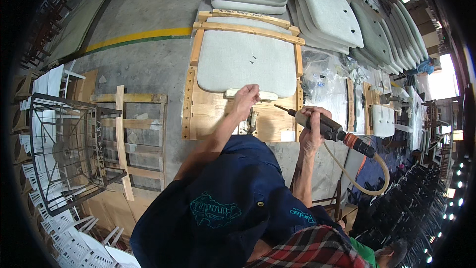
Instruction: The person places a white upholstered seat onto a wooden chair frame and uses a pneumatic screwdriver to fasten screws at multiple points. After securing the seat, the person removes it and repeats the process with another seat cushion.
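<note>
A furniture workshop or small factory is shown. A bare concrete floor point(144, 10) marked with a yellow painted line point(139, 36) is seen, and grey upholstered seat cushions point(329, 12) are stacked in rows. Unpainted wooden frames point(129, 139) are laid about, and a hose-fed black air tool point(322, 125) is held over a pale plywood jig board point(213, 114).

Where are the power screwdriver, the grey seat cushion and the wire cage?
power screwdriver point(322, 125), head view, on its dark body in the right hand.
grey seat cushion point(245, 64), head view, on its flat middle.
wire cage point(67, 154), head view, on its near side bars.
</note>
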`<state>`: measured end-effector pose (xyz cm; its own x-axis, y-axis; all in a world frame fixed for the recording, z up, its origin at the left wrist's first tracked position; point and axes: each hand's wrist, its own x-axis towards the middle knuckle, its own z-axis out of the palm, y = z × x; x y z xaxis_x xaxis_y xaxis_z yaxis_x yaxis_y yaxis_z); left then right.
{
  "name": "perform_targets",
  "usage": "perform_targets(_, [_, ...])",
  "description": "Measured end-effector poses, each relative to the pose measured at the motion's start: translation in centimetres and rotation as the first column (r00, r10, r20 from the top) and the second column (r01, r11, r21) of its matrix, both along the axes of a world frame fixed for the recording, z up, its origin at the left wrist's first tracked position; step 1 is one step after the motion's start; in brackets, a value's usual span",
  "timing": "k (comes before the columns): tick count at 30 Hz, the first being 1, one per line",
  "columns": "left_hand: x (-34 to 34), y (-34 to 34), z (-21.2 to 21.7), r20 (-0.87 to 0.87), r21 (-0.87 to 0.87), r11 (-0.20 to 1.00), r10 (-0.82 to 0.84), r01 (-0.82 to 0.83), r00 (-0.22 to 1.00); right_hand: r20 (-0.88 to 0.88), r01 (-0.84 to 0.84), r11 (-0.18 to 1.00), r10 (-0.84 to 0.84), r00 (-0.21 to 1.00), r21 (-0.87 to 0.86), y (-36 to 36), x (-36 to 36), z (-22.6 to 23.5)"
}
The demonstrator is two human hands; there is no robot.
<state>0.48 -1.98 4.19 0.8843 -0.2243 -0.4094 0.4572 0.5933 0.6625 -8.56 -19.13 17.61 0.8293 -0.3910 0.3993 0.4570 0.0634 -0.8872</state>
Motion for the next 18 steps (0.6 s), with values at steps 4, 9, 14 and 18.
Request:
perform_targets(4, [-2.9,-0.2,-0.2,-0.069,-0.174,0.983,-0.064,0.051,0.996,0.033,-0.058,0.997,0.057,0.998,0.042,1.6,0.0,0.2])
perform_targets(9, [-3.6,-0.8,0.3,-0.109,-0.269,0.960,-0.107,0.074,0.988,0.030,-0.104,0.994,0.103,0.994,0.029,2.2,0.0,0.1])
perform_targets(14, [-3.8,-1.6,0.4,-0.132,-0.418,0.907,-0.128,0.062,0.983,0.033,-0.106,0.993,0.104,0.994,0.059,2.5,0.0,0.1])
perform_targets(18, [-3.8,-1.9,0.2,-0.176,-0.484,0.875,-0.113,0.015,0.978,0.043,-0.067,0.997,0.065,0.997,0.042,2.1,0.0,0.1])
